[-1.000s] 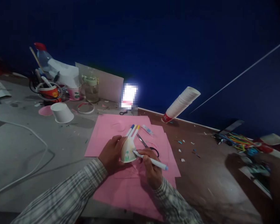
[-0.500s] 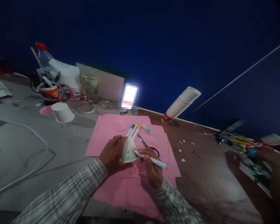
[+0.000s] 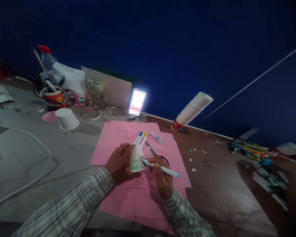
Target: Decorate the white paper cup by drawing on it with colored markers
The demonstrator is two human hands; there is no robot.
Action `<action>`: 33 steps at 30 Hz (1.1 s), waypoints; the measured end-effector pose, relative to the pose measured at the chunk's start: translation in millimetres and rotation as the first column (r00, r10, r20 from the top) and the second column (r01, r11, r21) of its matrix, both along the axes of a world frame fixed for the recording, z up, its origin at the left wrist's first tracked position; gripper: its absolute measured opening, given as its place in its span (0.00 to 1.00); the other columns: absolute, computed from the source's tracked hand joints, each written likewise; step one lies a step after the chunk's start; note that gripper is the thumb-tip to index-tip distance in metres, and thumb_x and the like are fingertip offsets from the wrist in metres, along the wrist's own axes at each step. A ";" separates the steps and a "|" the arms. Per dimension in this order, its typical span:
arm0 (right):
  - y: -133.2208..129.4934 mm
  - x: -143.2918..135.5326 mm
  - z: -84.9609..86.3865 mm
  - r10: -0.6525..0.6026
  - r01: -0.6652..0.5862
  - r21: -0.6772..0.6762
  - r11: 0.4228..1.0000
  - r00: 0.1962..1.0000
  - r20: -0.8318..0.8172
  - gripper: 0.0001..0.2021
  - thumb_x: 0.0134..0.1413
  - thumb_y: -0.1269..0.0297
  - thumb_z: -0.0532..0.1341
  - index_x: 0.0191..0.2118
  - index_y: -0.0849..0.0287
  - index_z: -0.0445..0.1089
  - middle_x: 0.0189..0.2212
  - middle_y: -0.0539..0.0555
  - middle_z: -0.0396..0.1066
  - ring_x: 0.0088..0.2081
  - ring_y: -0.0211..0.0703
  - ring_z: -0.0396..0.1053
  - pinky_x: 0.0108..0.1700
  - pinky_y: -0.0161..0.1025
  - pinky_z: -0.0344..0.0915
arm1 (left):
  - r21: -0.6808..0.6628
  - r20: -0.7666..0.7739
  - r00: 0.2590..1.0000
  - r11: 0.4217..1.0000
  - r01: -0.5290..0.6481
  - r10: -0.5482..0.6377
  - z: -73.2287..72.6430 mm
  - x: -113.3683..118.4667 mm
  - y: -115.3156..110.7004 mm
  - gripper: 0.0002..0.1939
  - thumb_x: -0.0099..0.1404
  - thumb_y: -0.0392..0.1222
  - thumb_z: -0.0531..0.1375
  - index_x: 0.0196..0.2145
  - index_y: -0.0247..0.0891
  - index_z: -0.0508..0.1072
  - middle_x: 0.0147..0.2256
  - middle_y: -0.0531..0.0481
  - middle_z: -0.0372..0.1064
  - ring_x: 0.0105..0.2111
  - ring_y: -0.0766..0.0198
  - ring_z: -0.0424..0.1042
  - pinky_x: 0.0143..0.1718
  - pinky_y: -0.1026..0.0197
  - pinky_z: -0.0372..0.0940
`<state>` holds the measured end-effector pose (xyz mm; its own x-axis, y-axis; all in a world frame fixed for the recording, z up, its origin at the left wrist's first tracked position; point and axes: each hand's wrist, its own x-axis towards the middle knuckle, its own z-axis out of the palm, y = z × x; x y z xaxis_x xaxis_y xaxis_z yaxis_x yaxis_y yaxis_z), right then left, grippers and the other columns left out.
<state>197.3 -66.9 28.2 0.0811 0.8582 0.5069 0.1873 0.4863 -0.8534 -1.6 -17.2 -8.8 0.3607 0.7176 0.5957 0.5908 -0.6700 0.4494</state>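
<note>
My left hand [image 3: 119,161] is closed on a pale paper cup [image 3: 135,157], which is tilted with its rim toward me. Green marks run near the rim on its side. In my right hand [image 3: 161,174] is a white marker [image 3: 171,172] with a pale blue end; its tip is at the cup's right side. Just beyond the cup lie several markers [image 3: 142,138] with blue and yellow ends. Scissors [image 3: 150,148] lie partly hidden behind my right hand, and a small glue tube [image 3: 157,138] rests near them. Pink paper sheets [image 3: 108,141] spread underneath.
A tall leaning stack of paper cups [image 3: 193,110] stands by the wall. An upturned white cup [image 3: 67,119], a glass jar [image 3: 97,93] and a red cup of tools [image 3: 53,98] are at left. Another person's hand [image 3: 284,169] is at far right near colourful strands [image 3: 254,148].
The marker in my right hand has shifted slightly right along the cup. My left hand keeps the cup in nearly the same place.
</note>
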 end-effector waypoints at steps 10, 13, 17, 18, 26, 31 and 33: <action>-1.2 -8.0 8.0 -0.015 -0.004 0.150 0.989 0.992 0.124 0.16 0.76 0.56 0.55 0.43 0.54 0.80 0.34 0.56 0.79 0.35 0.48 0.77 0.36 0.45 0.74 | 0.017 -0.018 1.000 1.000 0.008 -0.008 -1.9 -1.3 1.3 0.51 0.53 0.56 0.74 0.66 0.37 0.58 0.52 0.35 0.70 0.47 0.43 0.75 0.48 0.42 0.75; -1.0 -9.7 8.9 -0.018 -0.008 0.176 0.984 0.989 0.147 0.15 0.76 0.59 0.55 0.44 0.54 0.79 0.34 0.55 0.79 0.35 0.47 0.77 0.36 0.44 0.74 | 0.005 -0.038 0.999 1.000 0.024 -0.023 1.0 -2.4 1.1 0.49 0.55 0.55 0.73 0.67 0.37 0.58 0.52 0.36 0.70 0.47 0.43 0.75 0.48 0.42 0.74; -0.6 -7.6 7.2 -0.021 -0.005 0.155 0.988 0.986 0.164 0.15 0.75 0.60 0.55 0.43 0.55 0.79 0.34 0.55 0.78 0.33 0.46 0.76 0.34 0.44 0.73 | -0.002 -0.022 1.000 1.000 -0.012 0.012 0.2 -0.6 0.7 0.48 0.54 0.54 0.73 0.66 0.38 0.59 0.52 0.36 0.70 0.48 0.42 0.75 0.49 0.41 0.74; -0.5 -7.0 6.8 -0.015 -0.008 0.143 0.990 0.986 0.163 0.15 0.75 0.60 0.54 0.42 0.55 0.79 0.33 0.56 0.78 0.32 0.46 0.75 0.34 0.44 0.73 | 0.000 -0.014 1.000 1.000 -0.017 0.017 -0.5 -0.1 0.7 0.48 0.53 0.55 0.73 0.65 0.38 0.60 0.52 0.36 0.70 0.47 0.42 0.75 0.49 0.41 0.74; 1.2 -5.0 5.8 0.021 -0.035 0.111 0.993 0.992 0.128 0.15 0.75 0.58 0.56 0.41 0.55 0.79 0.31 0.55 0.76 0.32 0.46 0.73 0.35 0.44 0.72 | -0.006 0.001 1.000 1.000 -0.010 0.010 -4.8 -0.5 0.9 0.50 0.54 0.57 0.73 0.67 0.39 0.57 0.53 0.35 0.69 0.48 0.42 0.75 0.49 0.40 0.74; 3.7 4.5 2.0 -0.036 0.038 0.013 0.999 0.996 -0.085 0.19 0.76 0.48 0.53 0.55 0.54 0.74 0.28 0.50 0.72 0.23 0.40 0.68 0.27 0.40 0.71 | -0.041 -0.009 1.000 0.999 -0.022 0.022 -2.2 0.2 0.2 0.53 0.52 0.60 0.75 0.67 0.41 0.58 0.54 0.36 0.67 0.50 0.40 0.73 0.51 0.39 0.73; 4.8 8.0 2.9 -0.029 0.028 -0.009 1.000 0.998 -0.056 0.17 0.77 0.51 0.53 0.58 0.53 0.73 0.28 0.49 0.73 0.20 0.37 0.66 0.24 0.38 0.68 | -0.038 0.003 0.999 0.999 -0.039 0.039 0.7 0.2 -0.3 0.51 0.53 0.60 0.74 0.67 0.41 0.58 0.53 0.36 0.68 0.50 0.41 0.74 0.52 0.39 0.73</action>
<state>205.3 -62.1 31.1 0.1333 0.8591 0.4941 0.1531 0.4747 -0.8667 -1.4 -17.4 -8.0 0.3299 0.7534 0.5688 0.6146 -0.6288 0.4763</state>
